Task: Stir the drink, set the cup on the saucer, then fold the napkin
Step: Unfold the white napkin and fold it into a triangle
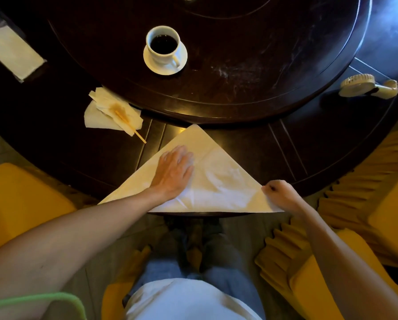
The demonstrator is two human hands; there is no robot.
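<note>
A cream napkin [218,181] lies folded into a triangle at the near edge of the dark round table [251,139], its tip pointing away from me. My left hand [173,172] rests flat on the napkin's middle, fingers spread. My right hand [280,195] pinches the napkin's right corner. Farther back, a white cup [163,45] full of dark drink stands on its white saucer [180,62], handle toward me. A wooden stir stick [130,127] lies on stained crumpled tissues [111,116] to the left.
The cup sits on a raised round turntable [239,84]. A small hand-held fan [368,86] lies at the right rim. A folded white paper [11,55] is at the far left. Yellow-covered chairs [355,262] flank me on both sides.
</note>
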